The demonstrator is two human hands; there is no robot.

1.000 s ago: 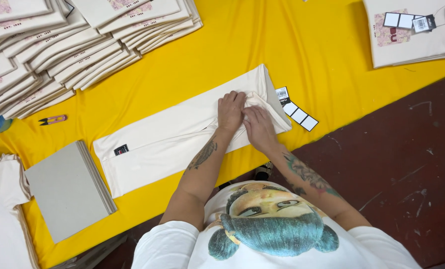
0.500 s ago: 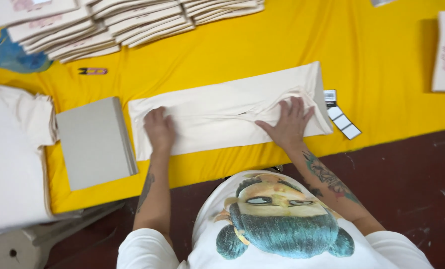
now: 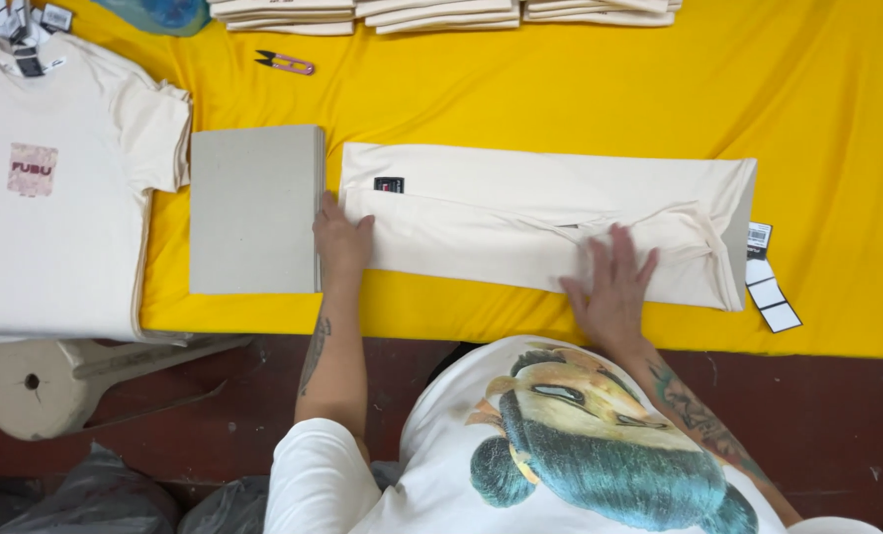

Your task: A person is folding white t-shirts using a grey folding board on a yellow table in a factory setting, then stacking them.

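White hang tags [image 3: 770,287] beside the garment's right end; small black label [image 3: 389,184].

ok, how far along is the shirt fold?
Done: cream shirt lies folded into a long strip on the yellow cloth. In hand: left hand presses its end beside the grey board; right hand flattens the other end. Left: strip not yet folded crosswise like the stacks.

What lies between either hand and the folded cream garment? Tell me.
Nothing visible. The left hand rests on the garment's left end, beside the grey board; the right hand lies flat on its lower edge near the right end. Both touch the cloth directly.
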